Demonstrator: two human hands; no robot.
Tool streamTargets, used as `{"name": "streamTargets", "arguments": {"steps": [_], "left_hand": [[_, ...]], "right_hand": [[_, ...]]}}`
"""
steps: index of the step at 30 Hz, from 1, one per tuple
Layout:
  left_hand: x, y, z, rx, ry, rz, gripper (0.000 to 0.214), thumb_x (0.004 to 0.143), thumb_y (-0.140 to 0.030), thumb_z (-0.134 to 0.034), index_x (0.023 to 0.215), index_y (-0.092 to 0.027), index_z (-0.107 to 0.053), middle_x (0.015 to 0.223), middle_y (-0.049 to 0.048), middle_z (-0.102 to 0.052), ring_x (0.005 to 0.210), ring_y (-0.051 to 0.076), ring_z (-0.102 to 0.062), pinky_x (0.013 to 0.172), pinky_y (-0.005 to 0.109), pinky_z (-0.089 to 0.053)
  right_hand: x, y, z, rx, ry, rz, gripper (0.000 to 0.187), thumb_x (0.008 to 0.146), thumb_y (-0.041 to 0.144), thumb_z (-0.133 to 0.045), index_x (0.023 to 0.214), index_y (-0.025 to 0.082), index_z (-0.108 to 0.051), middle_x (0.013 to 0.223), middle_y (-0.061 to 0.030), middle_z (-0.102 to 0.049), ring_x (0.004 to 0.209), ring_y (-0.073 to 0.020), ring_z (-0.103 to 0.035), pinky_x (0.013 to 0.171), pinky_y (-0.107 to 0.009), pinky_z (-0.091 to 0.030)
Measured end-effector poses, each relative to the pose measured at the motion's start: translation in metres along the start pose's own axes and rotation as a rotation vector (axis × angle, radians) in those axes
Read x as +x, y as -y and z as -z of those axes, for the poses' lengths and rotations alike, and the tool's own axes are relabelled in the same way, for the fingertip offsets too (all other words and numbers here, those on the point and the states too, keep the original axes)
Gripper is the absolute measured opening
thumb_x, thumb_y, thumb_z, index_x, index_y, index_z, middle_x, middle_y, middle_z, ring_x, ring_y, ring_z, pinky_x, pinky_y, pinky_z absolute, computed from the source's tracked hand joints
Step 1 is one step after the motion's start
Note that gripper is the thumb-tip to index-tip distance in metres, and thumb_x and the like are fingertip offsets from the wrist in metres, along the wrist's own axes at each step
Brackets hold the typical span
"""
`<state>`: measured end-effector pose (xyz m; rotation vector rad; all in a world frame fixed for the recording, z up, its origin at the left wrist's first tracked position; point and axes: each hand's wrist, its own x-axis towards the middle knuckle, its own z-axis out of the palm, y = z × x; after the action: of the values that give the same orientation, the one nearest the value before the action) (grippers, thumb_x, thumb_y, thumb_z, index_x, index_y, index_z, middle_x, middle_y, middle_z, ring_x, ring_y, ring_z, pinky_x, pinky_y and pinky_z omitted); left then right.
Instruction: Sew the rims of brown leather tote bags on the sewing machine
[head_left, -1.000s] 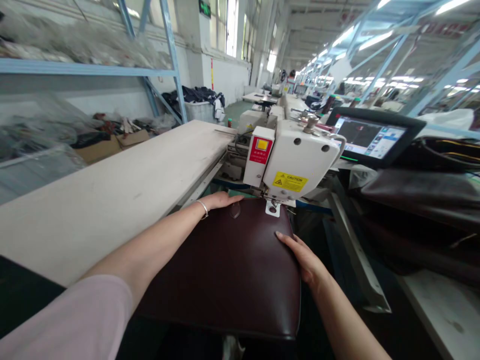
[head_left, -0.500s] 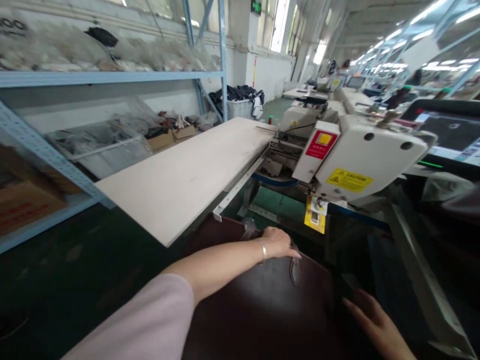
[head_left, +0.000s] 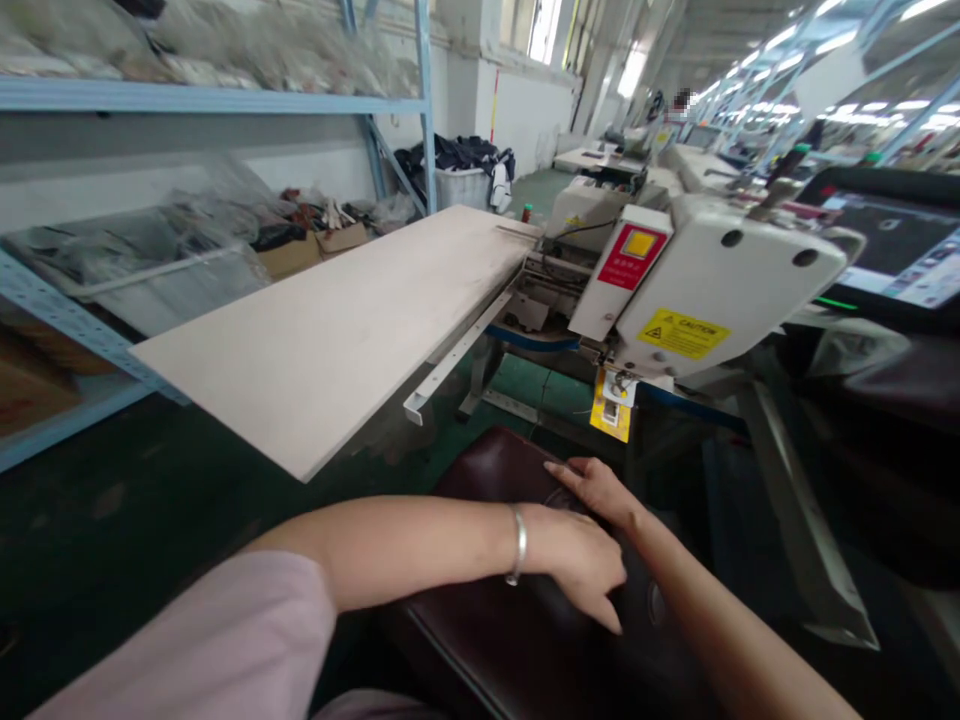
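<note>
A dark brown, glossy leather bag (head_left: 495, 640) is tilted in front of me, with a piped seam along its lower left side. My left hand (head_left: 581, 565), with a silver bracelet at the wrist, lies across it. Its fingers curl down on the leather and the thumb points downward; what is under the palm is hidden. Past it, my right hand (head_left: 600, 490) grips the bag's far upper edge, its fingers toward the left. My right forearm passes over the bag's right side, beside a small round fitting.
Ahead stands a white sewing machine (head_left: 690, 280) with a yellow caution label. A pale tabletop (head_left: 360, 320) and a metal rail (head_left: 465, 345) extend on the left. Blue shelving (head_left: 225, 97) holds plastic-wrapped goods. A screen (head_left: 892, 240) and dark leather (head_left: 877, 440) are at right.
My right hand has come from the lower right up to the bag's far edge. My left hand has moved lower and nearer me. The bag has turned and come closer.
</note>
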<state>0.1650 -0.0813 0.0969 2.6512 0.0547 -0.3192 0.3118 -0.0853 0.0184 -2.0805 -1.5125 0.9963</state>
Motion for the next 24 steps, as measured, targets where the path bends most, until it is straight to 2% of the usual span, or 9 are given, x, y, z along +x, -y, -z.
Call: {"name": "streamTargets", "arguments": {"steps": [1,3,5,8,10,12,16,21,24], "left_hand": [[-0.015,0.008,0.015,0.070,0.067,0.000,0.032,0.089,-0.045,-0.063,0.083,-0.015,-0.074,0.087,0.0111,-0.072,0.086,0.028,-0.068,0.070,0.036,-0.052],[-0.036,0.031,0.050,0.101,-0.177,0.149,0.036,0.096,-0.043,-0.049,0.092,-0.018,-0.074,0.097,0.0101,-0.073,0.092,0.028,-0.068,0.075,0.036,-0.051],[-0.043,0.058,0.080,0.020,-0.331,0.127,0.036,0.094,-0.043,-0.052,0.109,-0.016,-0.070,0.112,0.0096,-0.070,0.104,0.026,-0.065,0.087,0.033,-0.049],[-0.027,0.089,0.105,-0.313,-0.095,0.018,0.038,0.091,-0.045,-0.056,0.108,-0.015,-0.069,0.110,0.0065,-0.071,0.100,0.020,-0.065,0.085,0.026,-0.048],[-0.011,0.105,0.112,-0.540,0.168,0.032,0.039,0.085,-0.052,-0.061,0.095,-0.016,-0.072,0.094,0.0039,-0.072,0.085,0.018,-0.066,0.075,0.025,-0.049],[0.000,0.119,0.116,-0.594,0.282,0.104,0.043,0.073,-0.059,-0.070,0.080,-0.017,-0.072,0.078,0.0024,-0.070,0.072,0.017,-0.063,0.065,0.026,-0.048],[0.000,0.147,0.124,-0.505,0.090,0.129,0.038,0.060,-0.054,-0.080,0.065,-0.018,-0.069,0.067,-0.0015,-0.064,0.068,0.013,-0.056,0.063,0.022,-0.041],[-0.002,0.166,0.107,-1.041,-0.011,0.103,0.038,0.056,-0.042,-0.084,0.077,-0.017,-0.065,0.075,-0.0015,-0.064,0.067,0.011,-0.056,0.062,0.022,-0.041],[0.014,0.172,0.092,-1.094,-0.132,0.159,0.042,0.056,-0.043,-0.085,0.078,-0.016,-0.063,0.068,-0.0033,-0.057,0.057,0.009,-0.048,0.053,0.022,-0.034]], "right_hand": [[-0.009,-0.005,0.005,0.051,-0.039,0.006,0.057,0.079,0.072,-0.055,0.066,0.017,-0.056,0.058,-0.0012,-0.053,0.059,-0.0149,-0.048,0.053,-0.027,-0.035],[-0.029,-0.006,0.018,0.197,-0.064,0.027,0.057,0.075,0.073,-0.062,0.064,0.017,-0.053,0.056,0.0016,-0.047,0.055,-0.0115,-0.040,0.051,-0.026,-0.030],[-0.049,0.003,0.034,0.333,-0.049,0.046,0.057,0.073,0.070,-0.068,0.064,0.016,-0.052,0.056,0.0033,-0.043,0.052,-0.0088,-0.035,0.049,-0.024,-0.026],[-0.067,0.022,0.058,0.398,-0.052,0.044,0.057,0.071,0.069,-0.072,0.064,0.015,-0.054,0.056,0.0038,-0.042,0.051,-0.0070,-0.032,0.047,-0.023,-0.024],[-0.072,0.029,0.069,0.408,-0.051,0.034,0.057,0.070,0.068,-0.073,0.067,0.013,-0.058,0.058,0.0022,-0.047,0.052,-0.0075,-0.036,0.048,-0.022,-0.027],[-0.073,0.028,0.076,0.403,-0.040,0.018,0.057,0.069,0.068,-0.074,0.071,0.012,-0.062,0.060,0.0004,-0.051,0.053,-0.0087,-0.040,0.050,-0.023,-0.031],[-0.072,0.015,0.088,0.409,-0.054,0.004,0.056,0.070,0.067,-0.074,0.071,0.013,-0.061,0.062,-0.0005,-0.053,0.054,-0.0100,-0.044,0.050,-0.023,-0.032],[-0.063,0.001,0.112,0.426,-0.097,0.004,0.058,0.066,0.068,-0.075,0.061,0.017,-0.049,0.056,0.0032,-0.044,0.051,-0.0080,-0.038,0.048,-0.022,-0.027],[-0.048,-0.009,0.127,0.405,-0.138,-0.037,0.060,0.060,0.069,-0.078,0.057,0.018,-0.046,0.051,0.0045,-0.041,0.049,-0.0073,-0.034,0.047,-0.023,-0.025]]}}
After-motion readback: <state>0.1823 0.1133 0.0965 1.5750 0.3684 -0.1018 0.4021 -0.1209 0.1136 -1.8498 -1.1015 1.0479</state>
